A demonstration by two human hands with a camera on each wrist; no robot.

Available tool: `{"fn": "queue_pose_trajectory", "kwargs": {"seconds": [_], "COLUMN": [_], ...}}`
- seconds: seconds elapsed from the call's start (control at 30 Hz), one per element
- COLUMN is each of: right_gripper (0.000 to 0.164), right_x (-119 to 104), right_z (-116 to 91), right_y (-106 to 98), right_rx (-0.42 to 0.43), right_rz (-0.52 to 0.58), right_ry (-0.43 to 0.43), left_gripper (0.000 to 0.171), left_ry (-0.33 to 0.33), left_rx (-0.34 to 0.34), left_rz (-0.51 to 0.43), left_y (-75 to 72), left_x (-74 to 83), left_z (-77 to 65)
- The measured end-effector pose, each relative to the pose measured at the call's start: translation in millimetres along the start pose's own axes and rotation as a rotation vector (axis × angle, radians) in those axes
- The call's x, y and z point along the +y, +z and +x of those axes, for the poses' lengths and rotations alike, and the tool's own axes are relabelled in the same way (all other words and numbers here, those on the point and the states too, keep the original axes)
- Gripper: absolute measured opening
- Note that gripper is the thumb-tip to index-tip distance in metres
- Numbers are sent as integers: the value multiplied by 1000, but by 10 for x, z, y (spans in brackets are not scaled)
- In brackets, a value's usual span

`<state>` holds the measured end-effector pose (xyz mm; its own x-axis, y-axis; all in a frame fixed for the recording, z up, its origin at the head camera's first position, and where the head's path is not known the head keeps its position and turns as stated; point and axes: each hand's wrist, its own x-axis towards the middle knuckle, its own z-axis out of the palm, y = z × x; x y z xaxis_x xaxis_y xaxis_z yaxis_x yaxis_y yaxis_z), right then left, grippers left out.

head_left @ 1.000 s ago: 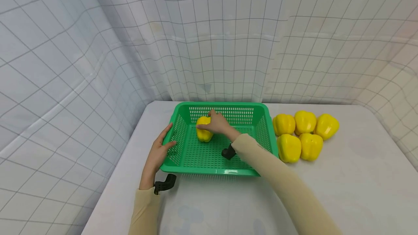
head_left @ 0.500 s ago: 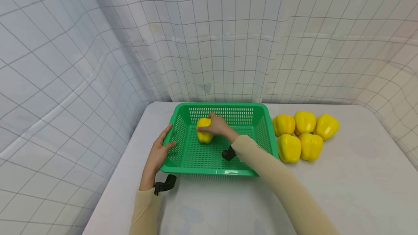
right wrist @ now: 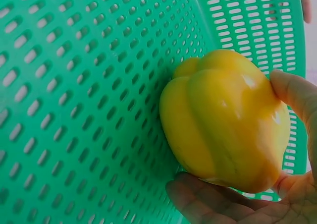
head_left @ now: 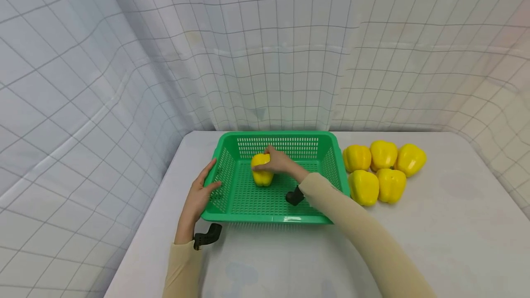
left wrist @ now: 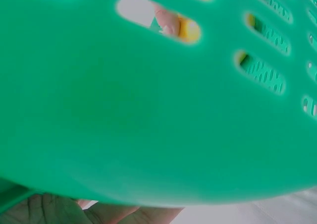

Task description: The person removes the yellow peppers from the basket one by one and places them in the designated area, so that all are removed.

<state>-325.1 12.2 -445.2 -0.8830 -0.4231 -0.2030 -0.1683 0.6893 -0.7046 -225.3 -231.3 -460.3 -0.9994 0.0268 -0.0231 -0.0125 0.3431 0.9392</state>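
In the head view my right hand [head_left: 278, 161] reaches into a green plastic basket [head_left: 248, 218] and grips a yellow bell pepper [head_left: 262, 177]. The right wrist view shows the thumb on one side of that bell pepper [right wrist: 223, 120] and the fingers curled under the other, close to the perforated basket floor [right wrist: 99, 95]. At the basket's left end, my left hand [head_left: 198, 197] holds the rim, its thumb over the inner side and its fingers along the outside. The green wall [left wrist: 148, 110] fills most of the left wrist view, with part of the left hand [left wrist: 44, 209] below it.
Several more yellow bell peppers [head_left: 391, 186] sit in two rows on the white table [head_left: 451, 224], close to the basket's right side. White grid-patterned curtains [head_left: 281, 59] hang behind the table and along its left.
My right hand and the bell pepper have shifted slightly toward the front and right inside the basket. My left hand keeps its place on the rim. The head view has tilted a little.
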Motion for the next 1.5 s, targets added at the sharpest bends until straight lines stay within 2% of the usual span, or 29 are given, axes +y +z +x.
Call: {"fn": "queue_pose_trajectory", "kwargs": {"seconds": [0.27, 0.67, 1.0, 1.2, 1.5], "right_gripper": [67, 68, 66, 71, 66], "right_x": [46, 181, 171, 196, 221], "right_z": [-75, -131, -261, -288, -348], "right_y": [-74, -153, -246, -282, -352], "right_rx": [-32, -28, -56, -36, -1], "right_rz": [-4, -5, 23, 63, 99], "right_ry": [7, 11, 6, 1, -12], "left_gripper": [63, 63, 63, 63, 64], "left_ry": [13, 14, 12, 13, 5], "left_rx": [-4, -14, -14, -16, -13], "left_rz": [0, -32, -39, -40, -35], "left_y": [-2, 10, 13, 11, 17], "left_x": [-2, 4, 16, -5, -15], "left_z": [-7, 2, 1, 6, 21]}}
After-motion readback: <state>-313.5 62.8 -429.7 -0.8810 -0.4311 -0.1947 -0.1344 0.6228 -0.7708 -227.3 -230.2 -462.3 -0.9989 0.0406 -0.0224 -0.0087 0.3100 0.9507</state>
